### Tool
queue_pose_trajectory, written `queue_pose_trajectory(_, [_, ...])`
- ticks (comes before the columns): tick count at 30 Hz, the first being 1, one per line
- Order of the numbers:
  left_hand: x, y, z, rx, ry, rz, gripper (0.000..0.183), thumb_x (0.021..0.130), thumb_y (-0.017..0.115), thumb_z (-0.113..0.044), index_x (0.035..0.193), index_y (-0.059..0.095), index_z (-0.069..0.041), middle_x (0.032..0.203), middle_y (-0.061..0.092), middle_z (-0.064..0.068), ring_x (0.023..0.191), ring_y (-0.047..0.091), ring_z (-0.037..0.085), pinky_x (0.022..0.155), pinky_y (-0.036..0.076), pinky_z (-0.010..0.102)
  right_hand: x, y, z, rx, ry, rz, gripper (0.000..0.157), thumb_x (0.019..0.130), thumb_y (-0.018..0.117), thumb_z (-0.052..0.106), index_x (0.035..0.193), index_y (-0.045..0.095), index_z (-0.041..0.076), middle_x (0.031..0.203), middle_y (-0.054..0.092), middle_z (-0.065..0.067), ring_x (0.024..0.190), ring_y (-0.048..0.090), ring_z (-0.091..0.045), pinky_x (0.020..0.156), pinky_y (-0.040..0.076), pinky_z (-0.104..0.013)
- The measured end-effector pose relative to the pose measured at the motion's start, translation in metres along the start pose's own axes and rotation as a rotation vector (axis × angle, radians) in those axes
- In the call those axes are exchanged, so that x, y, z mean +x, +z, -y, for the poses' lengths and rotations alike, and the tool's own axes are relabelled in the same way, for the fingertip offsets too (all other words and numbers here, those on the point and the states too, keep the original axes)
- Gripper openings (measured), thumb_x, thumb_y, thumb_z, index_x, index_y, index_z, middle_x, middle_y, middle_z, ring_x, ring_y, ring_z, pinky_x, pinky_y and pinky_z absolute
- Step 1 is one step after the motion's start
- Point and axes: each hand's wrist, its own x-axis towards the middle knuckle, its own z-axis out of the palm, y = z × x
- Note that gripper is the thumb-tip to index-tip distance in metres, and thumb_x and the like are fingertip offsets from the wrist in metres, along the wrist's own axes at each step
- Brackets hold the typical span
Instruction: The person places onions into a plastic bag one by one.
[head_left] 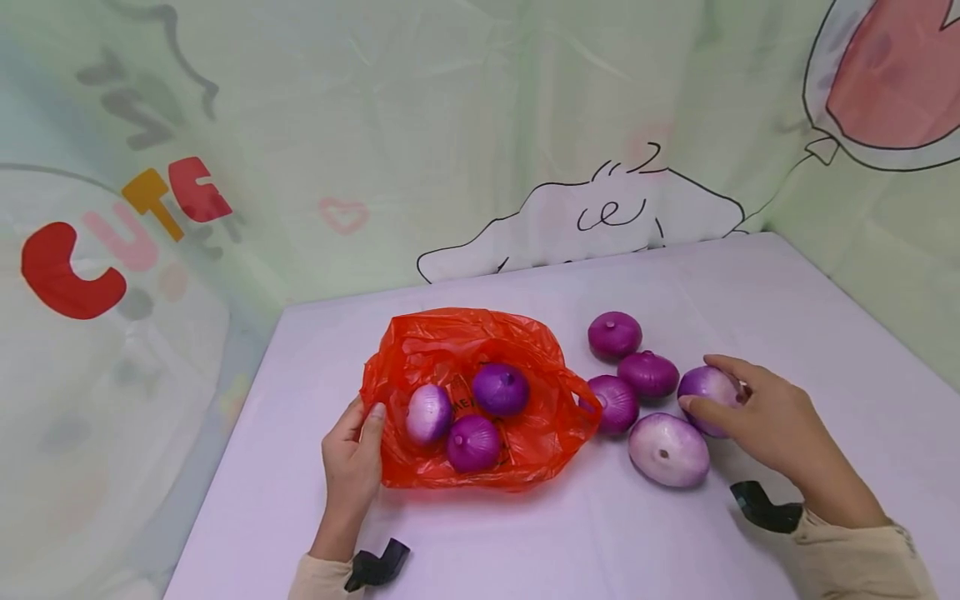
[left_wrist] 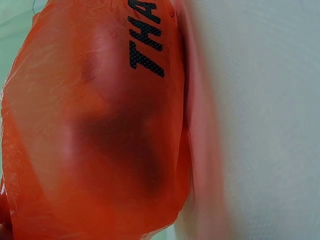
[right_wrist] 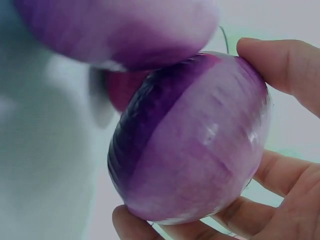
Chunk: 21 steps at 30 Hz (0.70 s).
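My left hand (head_left: 352,458) pinches the left edge of a red plastic bag (head_left: 540,458), thumb on the inside. The bag lies with its mouth spread toward me, and three red onions show in it: a pale one (head_left: 429,414), a dark one (head_left: 501,390) and a magenta one (head_left: 473,443). Seen from the left wrist, the bag's thin film (left_wrist: 45,125) bears black print and hides its contents. My right hand (head_left: 780,425) grips a purple-and-white onion (head_left: 705,396) between thumb and fingers. In the right wrist view this onion (right_wrist: 195,145) overlaps another pale onion (right_wrist: 125,25).
Beside the held onion lie a pale onion (head_left: 667,450) and several magenta ones, the closest (head_left: 613,405) at the bag's right handle. A white-covered table (head_left: 480,550) carries everything. Printed curtains (head_left: 375,125) rise behind it and at both sides.
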Motion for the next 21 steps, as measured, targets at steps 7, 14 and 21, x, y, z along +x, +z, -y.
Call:
queue_pose_trajectory(7, [0.0, 0.0, 0.001, -0.002, 0.004, -0.002, 0.033, 0.107, 0.058, -0.013, 0.138, 0.067, -0.004, 0.141, 0.066, 0.008, 0.122, 0.067, 0.024, 0.09, 0.059, 0.024, -0.003, -0.004, 0.01, 0.015, -0.022, -0.023, 0.081, 0.094, 0.073, 0.05, 0.151, 0.048, -0.002, 0.125, 0.061, -0.033, 0.105, 0.055, -0.042, 0.07, 0.047, -0.034])
queue_pose_trajectory(14, [0.0, 0.0, 0.0, -0.001, -0.005, 0.0, 0.033, 0.107, 0.058, -0.014, 0.138, 0.067, -0.006, 0.14, 0.066, 0.006, 0.121, 0.066, 0.017, 0.09, 0.059, 0.026, -0.006, -0.006, 0.018, 0.015, -0.044, -0.045, 0.08, 0.094, 0.074, 0.048, 0.151, 0.049, -0.001, 0.132, 0.058, -0.033, 0.108, 0.054, -0.045, 0.073, 0.05, -0.043])
queue_pose_trajectory(21, [0.0, 0.0, -0.002, -0.002, -0.013, 0.001, 0.034, 0.108, 0.058, -0.015, 0.14, 0.066, -0.006, 0.142, 0.065, 0.006, 0.125, 0.065, 0.024, 0.09, 0.058, 0.022, -0.007, -0.005, 0.028, 0.036, -0.079, -0.071, 0.079, 0.093, 0.077, 0.046, 0.151, 0.051, 0.0, 0.139, 0.056, -0.032, 0.11, 0.055, -0.046, 0.074, 0.05, -0.042])
